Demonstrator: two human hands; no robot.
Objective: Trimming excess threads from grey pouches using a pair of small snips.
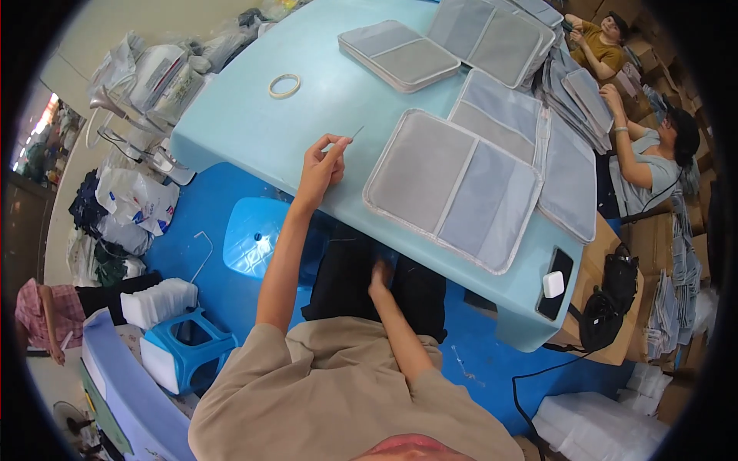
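Note:
My left hand (323,165) is raised over the near left part of the light blue table, thumb and fingers pinched on a thin needle-like tool (357,133) that points up and right. My right hand (380,274) hangs low between my knees, just under the table edge; its fingers are mostly hidden. Right of my left hand lies a flat grey fabric pouch (419,169) with white piping and a band across it. Another grey pouch (492,111) lies partly beneath it, and a further pouch (569,180) lies on its right.
On the light blue table (246,123) are a roll of tape (284,86), more stacked pouches (400,58), and a phone (550,300) bearing a small white case. Two people sit along the right side. A blue stool (257,237) stands left of my legs; bags (138,200) line the left wall.

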